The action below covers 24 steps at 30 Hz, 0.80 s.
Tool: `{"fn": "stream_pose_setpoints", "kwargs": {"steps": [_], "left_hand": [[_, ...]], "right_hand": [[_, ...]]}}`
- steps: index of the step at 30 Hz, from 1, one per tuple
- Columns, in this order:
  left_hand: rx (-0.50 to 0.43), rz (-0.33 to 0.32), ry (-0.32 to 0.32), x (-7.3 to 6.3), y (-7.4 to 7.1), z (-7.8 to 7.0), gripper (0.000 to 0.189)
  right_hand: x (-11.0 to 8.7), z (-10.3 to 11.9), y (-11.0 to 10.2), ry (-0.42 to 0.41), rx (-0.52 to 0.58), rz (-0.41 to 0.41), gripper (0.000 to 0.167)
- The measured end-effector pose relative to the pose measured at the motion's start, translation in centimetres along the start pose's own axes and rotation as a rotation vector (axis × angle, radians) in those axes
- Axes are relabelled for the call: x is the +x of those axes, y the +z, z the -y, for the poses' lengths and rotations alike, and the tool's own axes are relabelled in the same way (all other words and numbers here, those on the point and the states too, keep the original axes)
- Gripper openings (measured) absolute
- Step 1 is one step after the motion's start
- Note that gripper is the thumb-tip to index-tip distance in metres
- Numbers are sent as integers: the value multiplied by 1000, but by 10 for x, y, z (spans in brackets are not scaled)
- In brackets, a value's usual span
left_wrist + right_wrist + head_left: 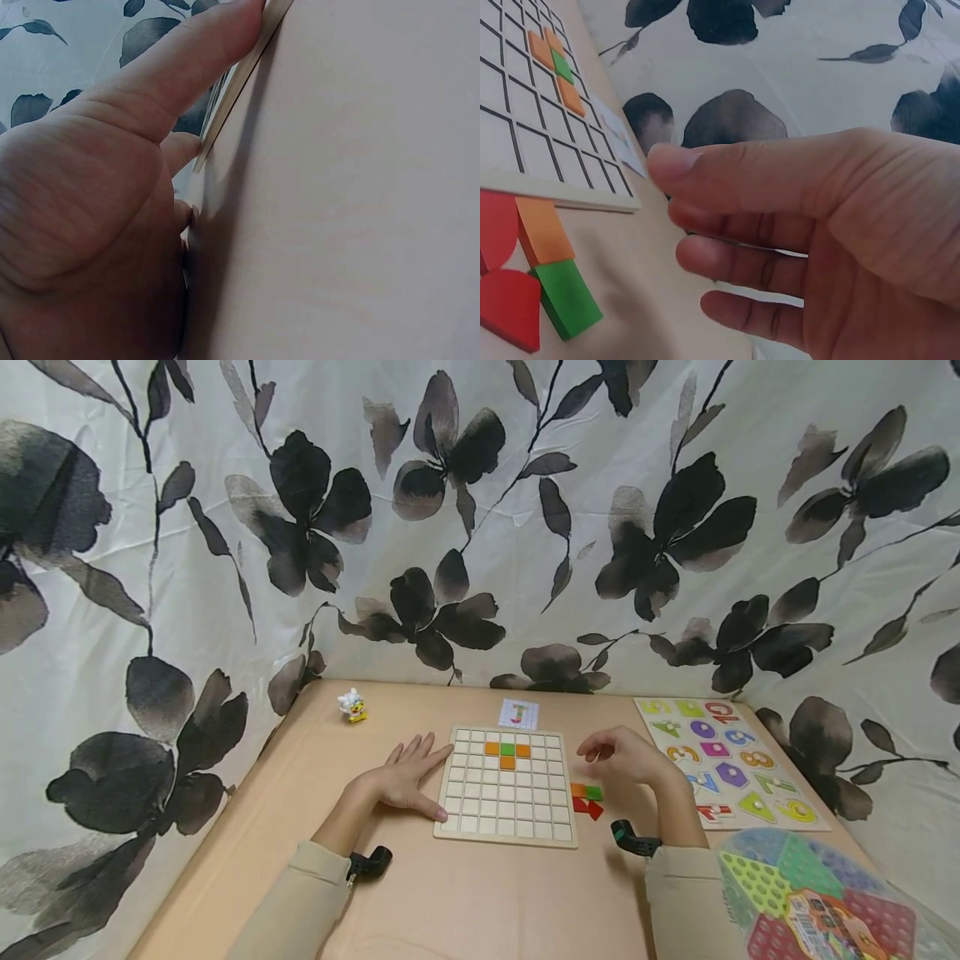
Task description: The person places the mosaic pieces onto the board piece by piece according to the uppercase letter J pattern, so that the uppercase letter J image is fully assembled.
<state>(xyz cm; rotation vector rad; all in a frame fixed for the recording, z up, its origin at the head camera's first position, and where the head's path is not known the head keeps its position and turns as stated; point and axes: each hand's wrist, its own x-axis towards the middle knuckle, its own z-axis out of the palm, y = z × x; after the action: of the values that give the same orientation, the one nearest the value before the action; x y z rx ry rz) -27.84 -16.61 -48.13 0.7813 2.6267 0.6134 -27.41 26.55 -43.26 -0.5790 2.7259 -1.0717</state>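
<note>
A pale grid board [502, 802] lies flat on the table. Three orange square tiles [507, 763] and a green tile [507, 749] sit in its upper cells in a T shape. My left hand [402, 781] lies at the board's left edge, fingers spread, with thumb and index fingertip touching the rim. To the right of the board hovers my right hand [628, 757], its fingers loosely bent and nothing between them. Below it are a loose orange tile [546, 229], a green tile [568, 298] and two red round-edged pieces [508, 306].
A small card with a printed shape [519, 714] lies behind the board. Further left stands a white and yellow figurine [352, 705]. A number-and-shape puzzle sheet [731, 760] lies at right, with a clear package of coloured pieces [817, 893] in front of it. Floral cloth hangs behind.
</note>
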Motion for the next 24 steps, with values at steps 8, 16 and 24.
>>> {"fn": "stream_pose_setpoints", "kwargs": {"steps": [8,16,24], "left_hand": [[10,2,-9,1,0,0,124],[-29,-7,21,1,2,2,127],[-10,-1,-3,0,1,0,126]], "right_hand": [[-3,-10,-2,66,39,77,23],[-4,-15,0,101,64,144,20],[-4,-21,5,118,84,190,20]]}}
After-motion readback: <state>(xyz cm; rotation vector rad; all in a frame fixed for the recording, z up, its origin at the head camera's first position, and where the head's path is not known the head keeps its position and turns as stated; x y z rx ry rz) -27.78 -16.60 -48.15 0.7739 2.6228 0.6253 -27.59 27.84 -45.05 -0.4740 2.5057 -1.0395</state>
